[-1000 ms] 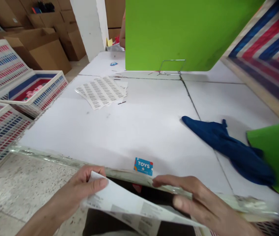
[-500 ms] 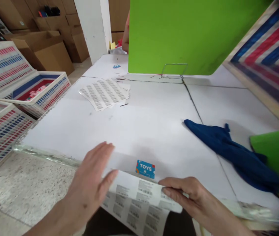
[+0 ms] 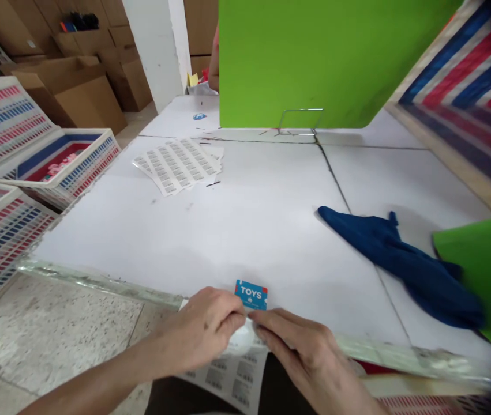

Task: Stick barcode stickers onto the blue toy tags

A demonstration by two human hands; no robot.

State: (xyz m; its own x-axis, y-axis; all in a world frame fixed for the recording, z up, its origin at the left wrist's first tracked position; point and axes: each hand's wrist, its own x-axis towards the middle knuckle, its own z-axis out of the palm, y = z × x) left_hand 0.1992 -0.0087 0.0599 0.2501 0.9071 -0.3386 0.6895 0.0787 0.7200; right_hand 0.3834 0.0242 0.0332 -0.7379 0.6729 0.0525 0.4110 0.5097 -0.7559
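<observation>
A white sheet of barcode labels [image 3: 228,377] hangs over the near edge of the white table [image 3: 236,230]. My left hand [image 3: 204,331] and my right hand [image 3: 303,354] meet at its top edge, fingertips pinched together on the sheet. A small blue "TOYS" tag [image 3: 251,294] lies on the table just beyond my fingertips. A dark blue cloth item [image 3: 405,259] lies to the right.
More barcode label sheets [image 3: 178,162] lie fanned at the far left of the table. A green board [image 3: 314,57] stands upright at the back, another green sheet [image 3: 487,271] at right. Striped plastic baskets [image 3: 33,161] and cardboard boxes [image 3: 76,92] stand on the left. A person's arm [image 3: 214,57] shows behind the board.
My left hand has come off the table top and closed on the label sheet beside my right hand. The sheet now hangs lower over the table edge.
</observation>
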